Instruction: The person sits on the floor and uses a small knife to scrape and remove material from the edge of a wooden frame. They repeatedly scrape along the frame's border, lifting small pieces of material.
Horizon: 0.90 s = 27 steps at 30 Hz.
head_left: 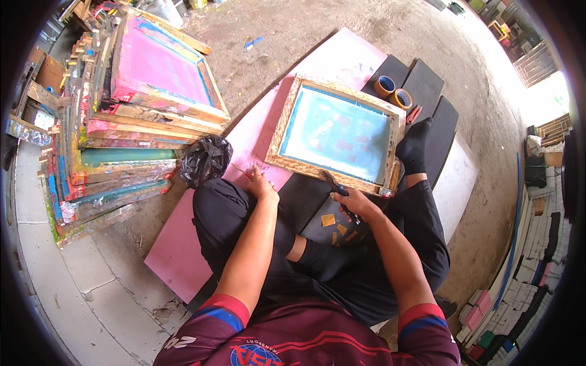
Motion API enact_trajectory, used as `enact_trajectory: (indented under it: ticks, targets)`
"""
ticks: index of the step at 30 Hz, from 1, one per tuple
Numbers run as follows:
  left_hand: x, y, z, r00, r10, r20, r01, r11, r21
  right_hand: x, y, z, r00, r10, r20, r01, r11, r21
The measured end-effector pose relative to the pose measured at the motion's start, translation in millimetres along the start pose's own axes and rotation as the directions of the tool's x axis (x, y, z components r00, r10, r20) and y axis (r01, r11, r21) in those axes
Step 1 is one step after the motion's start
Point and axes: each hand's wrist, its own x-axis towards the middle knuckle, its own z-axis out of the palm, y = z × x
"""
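Observation:
A wooden-framed printing screen (284,129) with blue-tinted mesh lies in front of me, slightly tilted in view. My right hand (356,204) is closed around a dark, black-handled tool (333,182) beside the frame's near edge; its exact kind is unclear. Left of the frame's near corner, my left hand (262,185) is closed on a thin tool with a red part (247,173), its tip pointing up and left. Small tan scraps (328,219) lie on a black board (311,222) below my right hand.
Several used screens (162,67) are stacked at the left, with a crumpled black plastic bag (206,160) beside them. Two tape rolls (401,99) and a red-handled tool (414,114) lie beyond the frame's right side. My socked foot (415,146) rests next to the frame. A pink board (177,250) lies underneath.

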Motion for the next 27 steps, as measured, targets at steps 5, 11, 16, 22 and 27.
enact_trajectory:
  ticks: [5, 11, 16, 22, 27]
  targets:
    - [9.6, -12.6, -8.4, 0.994, 0.109, 0.03, -0.11, 0.993, 0.043, 15.2, 28.7, 26.4, 0.928, -0.194, -0.317, 0.082, 0.939, -0.334]
    - [-4.5, -4.0, -4.5, 0.992, 0.097, 0.078, -0.102, 0.993, 0.056, 15.2, 38.5, 45.1, 0.922, -0.182, -0.343, 0.119, 0.974, -0.195]
    - [-32.6, -2.2, -6.1, 0.905, -0.116, 0.409, -0.052, 0.925, 0.377, -2.7, 30.8, 65.2, 0.972, -0.173, -0.16, 0.163, 0.984, -0.069]
    - [-45.5, -10.7, -12.2, 0.687, -0.231, 0.689, -0.157, 0.878, 0.451, -4.3, 22.0, 73.9, 0.978, -0.21, 0.003, 0.209, 0.972, 0.108]
    - [-43.6, -8.7, -12.6, 0.669, -0.276, 0.691, -0.132, 0.87, 0.476, -17.1, 9.2, 63.1, 0.976, -0.19, 0.102, 0.18, 0.978, 0.104]
